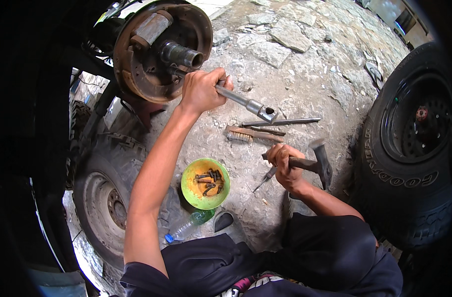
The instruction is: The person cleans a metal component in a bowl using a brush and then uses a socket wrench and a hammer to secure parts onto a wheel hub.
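Note:
My left hand (203,91) is closed round a long steel socket wrench (239,100). One end of it reaches in at the lower part of the rusty brake backing plate (128,74), below the protruding axle tube (179,53). Its thick end, with a round hole, points down and right. In my right hand (287,167) is a hammer (324,164), gripped by the wooden handle, its dark head to the right and apart from the wrench. Between the hands on the ground lie a wire brush (265,134) and a metal rod (295,121). A thin screwdriver (265,178) is beside my right hand.
A green bowl (188,192) of dark bolts stands before me, a plastic bottle (184,228) close by. One large tyre (384,183) rises at the right; another wheel (99,195) lies at the left. Stone slabs (290,35) and a sandal (374,74) are farther off.

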The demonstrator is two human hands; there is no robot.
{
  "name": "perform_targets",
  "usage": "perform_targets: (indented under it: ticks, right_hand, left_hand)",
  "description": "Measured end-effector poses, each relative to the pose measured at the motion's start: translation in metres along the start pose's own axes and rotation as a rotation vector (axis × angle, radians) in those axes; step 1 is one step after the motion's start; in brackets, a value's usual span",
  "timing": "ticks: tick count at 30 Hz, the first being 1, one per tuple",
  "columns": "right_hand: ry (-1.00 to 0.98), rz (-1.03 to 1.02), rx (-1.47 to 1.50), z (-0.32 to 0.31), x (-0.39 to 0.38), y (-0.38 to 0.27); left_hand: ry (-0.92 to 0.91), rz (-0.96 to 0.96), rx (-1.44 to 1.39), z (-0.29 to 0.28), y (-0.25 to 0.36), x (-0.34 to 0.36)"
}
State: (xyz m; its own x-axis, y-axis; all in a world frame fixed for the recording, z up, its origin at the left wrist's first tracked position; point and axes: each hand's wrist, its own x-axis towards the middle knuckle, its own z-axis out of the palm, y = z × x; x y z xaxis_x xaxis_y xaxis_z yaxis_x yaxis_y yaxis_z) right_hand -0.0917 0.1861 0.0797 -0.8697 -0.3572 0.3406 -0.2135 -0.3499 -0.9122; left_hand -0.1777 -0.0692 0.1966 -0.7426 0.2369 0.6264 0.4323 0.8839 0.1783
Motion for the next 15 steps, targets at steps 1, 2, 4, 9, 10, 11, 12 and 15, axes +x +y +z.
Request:
perform_targets:
  ticks: [1, 2, 4, 9, 10, 11, 12, 15]
  right_hand:
    - [0.006, 0.112, -0.078, 0.002, 0.000, -0.001]
    - [0.013, 0.223, -0.156, 0.003, 0.001, -0.002]
    - [0.059, 0.267, -0.143, 0.005, -0.002, -0.001]
    - [0.077, 0.235, 0.009, 0.004, -0.001, 0.009]
    - [0.030, 0.281, -0.155, 0.006, -0.001, 0.001]
    - [-0.026, 0.321, -0.321, 0.008, 0.001, -0.007]
    - [0.016, 0.244, -0.185, 0.008, -0.002, -0.004]
    - [0.076, -0.045, -0.024, 0.000, -0.005, 0.004]
  left_hand:
    - [-0.005, -0.004, 0.004, 0.000, 0.000, 0.000]
    - [-0.009, -0.008, 0.009, 0.001, 0.000, -0.001]
    - [-0.015, -0.002, 0.011, 0.000, 0.000, 0.000]
    - [-0.004, 0.015, 0.001, 0.002, 0.000, 0.000]
    - [-0.004, 0.012, 0.008, 0.001, -0.001, -0.001]
    - [-0.004, 0.009, 0.015, 0.001, -0.001, -0.001]
    - [-0.005, 0.012, 0.019, 0.001, -0.001, 0.000]
    - [-0.009, 0.002, 0.023, 0.001, 0.000, 0.002]
